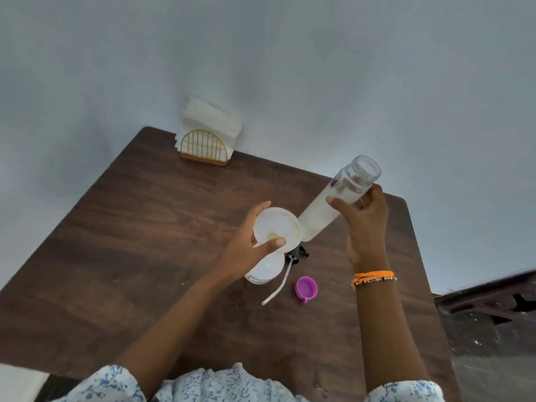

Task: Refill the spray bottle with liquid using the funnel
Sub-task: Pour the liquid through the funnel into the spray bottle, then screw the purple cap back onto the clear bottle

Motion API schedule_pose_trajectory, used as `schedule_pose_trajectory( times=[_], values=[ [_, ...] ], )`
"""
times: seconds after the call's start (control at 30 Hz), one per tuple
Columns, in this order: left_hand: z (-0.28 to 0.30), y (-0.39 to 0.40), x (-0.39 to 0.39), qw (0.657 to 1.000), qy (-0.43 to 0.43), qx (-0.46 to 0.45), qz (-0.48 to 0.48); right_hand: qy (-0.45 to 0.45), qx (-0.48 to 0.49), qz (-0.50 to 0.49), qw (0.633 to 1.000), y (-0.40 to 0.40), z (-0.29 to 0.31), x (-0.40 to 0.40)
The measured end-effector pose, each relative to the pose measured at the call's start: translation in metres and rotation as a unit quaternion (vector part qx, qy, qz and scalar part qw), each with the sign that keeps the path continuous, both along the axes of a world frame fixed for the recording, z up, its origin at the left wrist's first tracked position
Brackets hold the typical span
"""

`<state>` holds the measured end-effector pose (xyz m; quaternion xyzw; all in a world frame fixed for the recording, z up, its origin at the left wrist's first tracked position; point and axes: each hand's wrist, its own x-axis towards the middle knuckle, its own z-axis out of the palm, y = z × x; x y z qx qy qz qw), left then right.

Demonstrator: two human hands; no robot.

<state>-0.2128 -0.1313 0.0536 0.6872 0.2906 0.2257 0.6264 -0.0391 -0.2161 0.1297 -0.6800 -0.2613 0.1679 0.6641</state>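
Two hands engaged, nothing resting free. Left hand [246,248] wrapped around the rim of the white funnel [277,227], thumb laid across its near edge, fingers round the far side. Directly beneath the funnel, the spray bottle [265,269], mostly hidden; cannot tell whether the spout sits fully in the neck. Right hand [367,224] clamped on the upper part of a clear refill bottle [327,207], uncapped, leaning with its base touching or just beside the funnel's right edge and its mouth raised up and away from the funnel. Milky liquid filling most of that bottle. Just below the funnel, toward the person, the black spray head with its dip tube [278,285]; near it, further right of the funnel, a purple cap [306,288]. Well beyond the funnel, at the far corner of the wooden table [145,227], a napkin holder [203,146]. Likely trouble: tipping such a full bottle quickly and sending a surge over the funnel's rim. Also possible: funnel tilted off the neck by the one-handed hold, leaking down the outside; backing up if poured faster than drained; wetting the spray head lying so close.
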Motion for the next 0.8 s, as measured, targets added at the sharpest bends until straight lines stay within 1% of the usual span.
schedule_pose_trajectory(
  times=[0.23,0.33,0.5,0.57,0.63,0.8],
  values=[
    [0.007,0.010,0.002,0.999,-0.017,-0.041,0.027,-0.014,0.023,0.026,0.999,0.020,0.024,0.012],
    [0.023,0.026,0.010,0.999,-0.013,0.001,0.036,-0.019,0.040,0.040,0.998,0.028,0.037,0.015],
    [0.063,0.049,0.040,0.993,0.003,0.122,-0.003,-0.048,0.070,0.060,0.995,0.042,0.066,0.010],
    [0.078,0.050,0.054,0.987,-0.005,0.158,-0.018,-0.060,0.083,0.064,0.993,0.048,0.077,0.007],
    [0.089,0.049,0.066,0.986,-0.027,0.165,-0.012,-0.072,0.096,0.063,0.991,0.053,0.088,0.005],
    [0.100,0.048,0.083,0.984,-0.055,0.161,0.058,-0.087,0.105,0.045,0.990,0.064,0.102,0.002]
  ],
)
